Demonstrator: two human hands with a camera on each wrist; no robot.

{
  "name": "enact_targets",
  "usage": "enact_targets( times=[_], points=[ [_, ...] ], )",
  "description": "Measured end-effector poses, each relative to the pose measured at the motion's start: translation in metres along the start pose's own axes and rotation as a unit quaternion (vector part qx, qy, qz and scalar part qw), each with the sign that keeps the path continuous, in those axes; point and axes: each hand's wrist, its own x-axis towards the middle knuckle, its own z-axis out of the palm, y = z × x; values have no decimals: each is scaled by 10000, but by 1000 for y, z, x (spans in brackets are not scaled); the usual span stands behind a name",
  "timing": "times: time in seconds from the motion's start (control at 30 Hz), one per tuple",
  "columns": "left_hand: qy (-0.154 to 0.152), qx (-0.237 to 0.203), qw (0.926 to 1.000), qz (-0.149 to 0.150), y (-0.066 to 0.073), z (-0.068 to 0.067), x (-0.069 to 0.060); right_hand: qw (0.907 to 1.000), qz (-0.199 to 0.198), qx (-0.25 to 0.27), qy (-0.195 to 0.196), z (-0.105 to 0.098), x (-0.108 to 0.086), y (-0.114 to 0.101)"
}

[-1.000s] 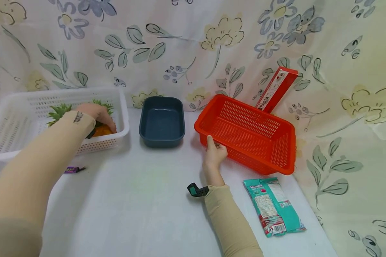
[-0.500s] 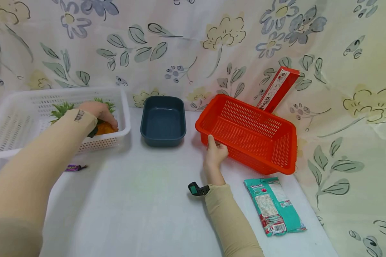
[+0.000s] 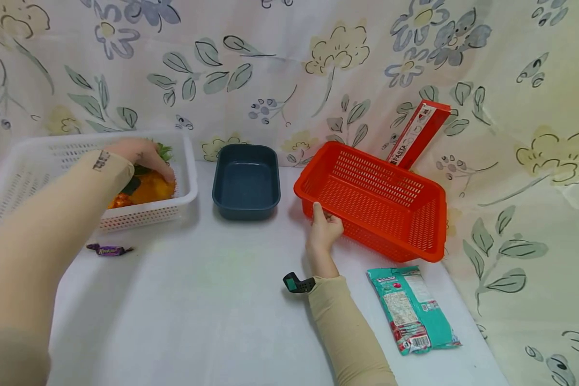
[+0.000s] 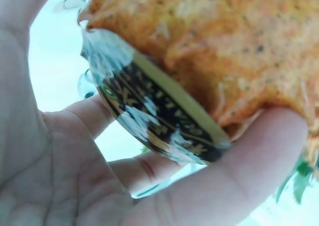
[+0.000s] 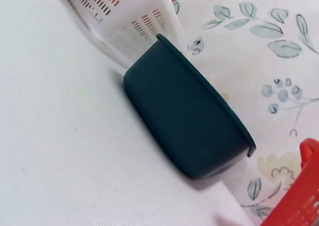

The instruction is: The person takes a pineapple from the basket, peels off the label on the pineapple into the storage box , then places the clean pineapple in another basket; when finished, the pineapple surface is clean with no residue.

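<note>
In the head view my left hand (image 3: 142,155) reaches into the white basket (image 3: 190,171) at the far left and grips an orange packet (image 3: 156,188). The left wrist view has my thumb and fingers round the edge of this packet (image 4: 224,46), which bears a black and gold label; its far side is hidden. Green leafy tops (image 3: 164,152) show just behind the hand. At the near left corner of the red basket (image 3: 371,201), my right hand (image 3: 324,236) holds the rim, thumb on top and fingers bent below.
A dark blue tray (image 3: 246,182) stands between the two baskets. One purple-wrapped candy (image 3: 110,250) lies in front of the white basket. Behind the red basket a red pasta box (image 3: 421,134) leans, and a teal packet (image 3: 412,311) lies at the right.
My left hand has shifted slightly left, uncovering more of the orange packet and hiding the left leafy top. The arm covers less of the candy. My right hand keeps its place on the rim.
</note>
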Motion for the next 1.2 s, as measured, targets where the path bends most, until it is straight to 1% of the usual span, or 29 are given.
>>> enact_targets(
  times=[0.1,0.13,0.23,0.27,0.33,0.47,0.5,0.53,0.6,0.67,0.77,0.9,0.97,1.07,1.1,1.2],
  points=[
    [-47,215,9996,165,0,-10,0,10000,-3,3,-26,0,0,0],
    [-38,291,9992,264,0,-13,-1,10000,-7,8,-22,0,0,0],
    [137,586,9969,506,2,-21,-5,10000,-36,27,11,1,0,0],
    [209,619,9962,573,2,-24,-7,10000,-50,32,24,1,0,0],
    [272,561,9953,736,4,-30,-11,9999,-78,45,53,1,0,0],
    [254,430,9926,1110,9,-40,-19,9998,-136,62,92,1,0,1],
    [253,445,9911,1231,10,-42,-21,9998,-148,81,92,1,0,2],
    [323,605,9882,1367,12,-43,-23,9998,-160,90,93,1,1,2],
    [546,1024,9804,1591,15,-46,-27,9997,-181,114,88,2,1,2],
    [712,1299,9729,1776,18,-46,-31,9997,-195,134,84,2,1,3],
    [915,1612,9629,1962,24,-45,-39,9996,-206,169,99,3,1,2],
    [1086,1920,9498,2219,34,-39,-51,9995,-194,189,136,3,1,1],
    [1131,1992,9425,2434,39,-34,-57,9996,-179,184,135,4,1,0],
    [1209,2040,9304,2795,46,-22,-69,9997,-113,147,142,4,1,0],
    [1205,2012,9282,2888,48,-17,-73,9998,-96,137,146,4,0,0],
    [1270,2029,9168,3197,54,2,-86,9998,-51,121,165,3,0,0]
  ],
)
